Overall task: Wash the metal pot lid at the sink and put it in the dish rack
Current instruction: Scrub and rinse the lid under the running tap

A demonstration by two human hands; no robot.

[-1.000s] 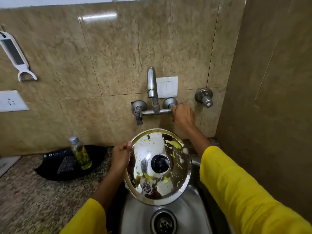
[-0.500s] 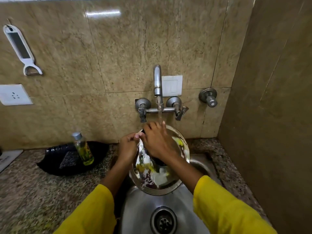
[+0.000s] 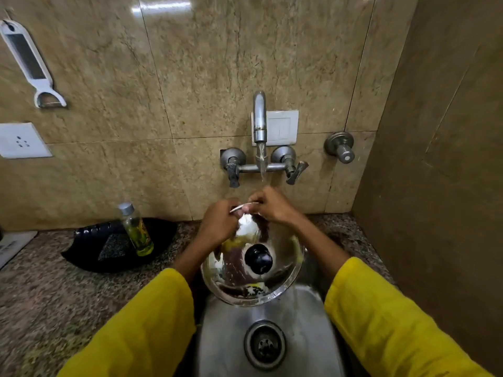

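The round metal pot lid (image 3: 283,270) with a black knob is held tilted over the steel sink (image 3: 307,336), smeared with yellow and white residue. My left hand (image 3: 217,227) grips its far rim on the left. My right hand (image 3: 272,205) grips the far rim beside it, right under the stream. Water runs from the wall tap (image 3: 260,118) onto the top of the lid and drips off its lower right edge. No dish rack is in view.
A small bottle of yellow-green liquid (image 3: 136,229) stands on a black tray (image 3: 92,248) on the granite counter to the left. Tap handles (image 3: 294,170) and a valve (image 3: 341,148) stick out of the tiled wall. A side wall closes off the right.
My right hand left the tap handle, rubbed the lid's face, then moved to its far rim. Water now runs. The lid has tilted flatter, knob facing me.
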